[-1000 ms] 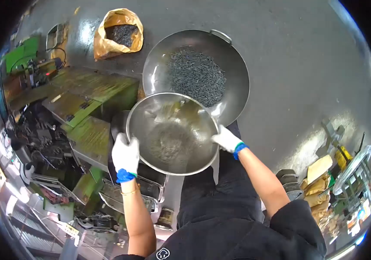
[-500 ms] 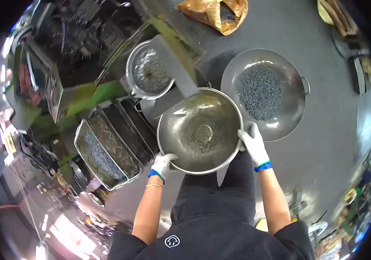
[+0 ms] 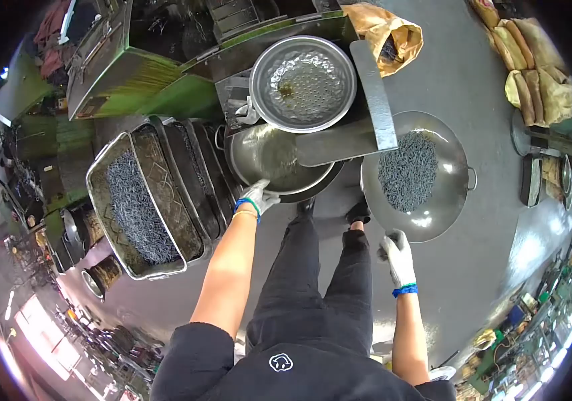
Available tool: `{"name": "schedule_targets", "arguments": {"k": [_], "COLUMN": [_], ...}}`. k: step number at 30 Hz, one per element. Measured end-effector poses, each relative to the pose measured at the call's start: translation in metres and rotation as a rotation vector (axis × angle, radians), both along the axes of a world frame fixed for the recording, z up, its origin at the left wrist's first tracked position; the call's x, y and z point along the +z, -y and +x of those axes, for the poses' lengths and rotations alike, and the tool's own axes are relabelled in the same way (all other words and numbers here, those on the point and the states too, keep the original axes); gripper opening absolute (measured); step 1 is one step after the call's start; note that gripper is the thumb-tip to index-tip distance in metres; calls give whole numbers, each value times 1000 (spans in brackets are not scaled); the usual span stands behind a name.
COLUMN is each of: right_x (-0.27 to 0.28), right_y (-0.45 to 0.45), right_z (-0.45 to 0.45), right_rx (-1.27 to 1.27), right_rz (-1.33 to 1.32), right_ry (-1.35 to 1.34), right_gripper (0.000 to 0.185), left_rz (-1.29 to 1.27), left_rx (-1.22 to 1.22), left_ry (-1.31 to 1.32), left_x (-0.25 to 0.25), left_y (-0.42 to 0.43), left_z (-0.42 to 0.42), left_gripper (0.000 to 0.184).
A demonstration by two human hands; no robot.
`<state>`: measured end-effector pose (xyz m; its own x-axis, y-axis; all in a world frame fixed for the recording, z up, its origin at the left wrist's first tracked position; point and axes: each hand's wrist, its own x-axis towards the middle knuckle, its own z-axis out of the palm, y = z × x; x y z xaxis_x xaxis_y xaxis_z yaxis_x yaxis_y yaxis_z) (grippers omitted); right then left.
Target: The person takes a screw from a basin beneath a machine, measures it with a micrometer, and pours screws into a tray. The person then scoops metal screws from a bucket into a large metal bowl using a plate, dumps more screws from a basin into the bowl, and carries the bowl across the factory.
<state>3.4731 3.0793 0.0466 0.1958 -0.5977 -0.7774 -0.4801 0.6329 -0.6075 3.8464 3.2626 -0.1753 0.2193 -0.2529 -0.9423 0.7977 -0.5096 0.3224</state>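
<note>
My gloved left hand (image 3: 260,196) grips the near rim of a wide metal bowl (image 3: 259,150). This bowl sits low beneath a flat metal chute (image 3: 339,142), which hides part of it. A darker round pan edge shows below the bowl's rim. My gloved right hand (image 3: 397,257) hangs free over the floor, its fingers loosely bent and apart, with nothing visible in it. Just above that hand stands a large metal wok (image 3: 450,200) with a heap of small dark metal pieces (image 3: 407,172) in it. A shiny perforated basin (image 3: 336,113) rests above the chute.
To the left, a rectangular metal bin (image 3: 140,271) holds small metal pieces, beside several dark trays (image 3: 196,167). A green machine (image 3: 166,97) stands at upper left. Brown paper sacks (image 3: 383,30) sit at the top and more sacks (image 3: 533,60) at upper right.
The bowl, held in both hands before, has moved up and left under the chute. My right hand has let go of it and drawn down and away; my left stays on the rim.
</note>
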Motion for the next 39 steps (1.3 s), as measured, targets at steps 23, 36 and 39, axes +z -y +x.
{"name": "schedule_targets", "arguments": {"k": [23,36,39], "right_x": [61,-96,-40], "right_y": [-67,-324,-377], "right_z": [-187,-544,-552], "right_rx": [-115,-1121,-1346], "right_rz": [-407,-133,-25], "right_ry": [-209,-259,-170], "right_gripper": [31,37,30], "left_rz": [143,-93,-228], "left_rx": [-560,-1123,-1190], "left_ry": [245,274,296], "left_x": [140,186,242], "left_y": [-26,138,176], "left_z": [-78,-338,-423], "left_gripper": [33,30,35]}}
